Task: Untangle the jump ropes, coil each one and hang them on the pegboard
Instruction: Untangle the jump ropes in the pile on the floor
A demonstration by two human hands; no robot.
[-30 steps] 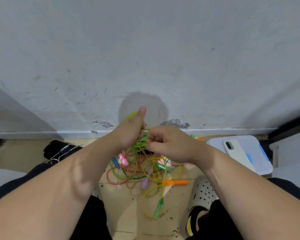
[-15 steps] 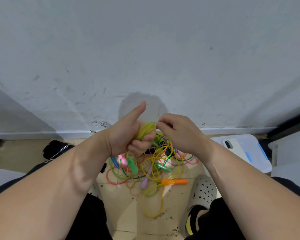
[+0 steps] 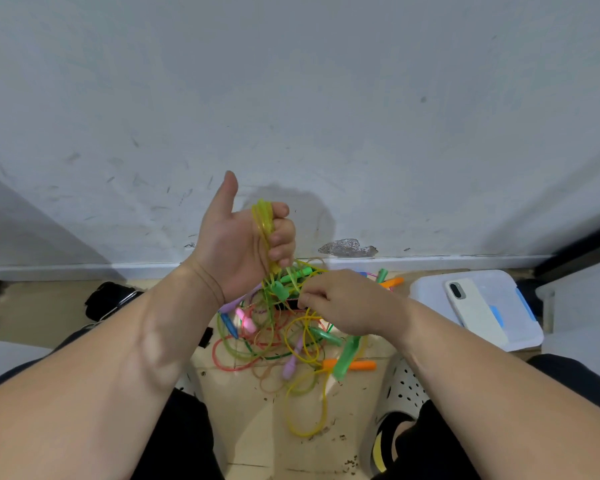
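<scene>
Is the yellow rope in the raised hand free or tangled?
Tangled. The left hand grips a bunch of yellow rope, but its strands run down into the pile, where the right hand pinches some.

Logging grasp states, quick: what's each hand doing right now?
Left hand: grips the yellow rope bundle, thumb up.
Right hand: appears to pinch a loose yellow strand.

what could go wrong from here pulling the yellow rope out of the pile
The left hand grips the yellow rope, which runs down into the tangle; pulling harder could cinch knots.
Its thumb stands free; only the fingers hold the coils, so loops may slip.
The right hand pinches a strand in the tangle; which rope is unclear, so it may tug the wrong one.
</scene>
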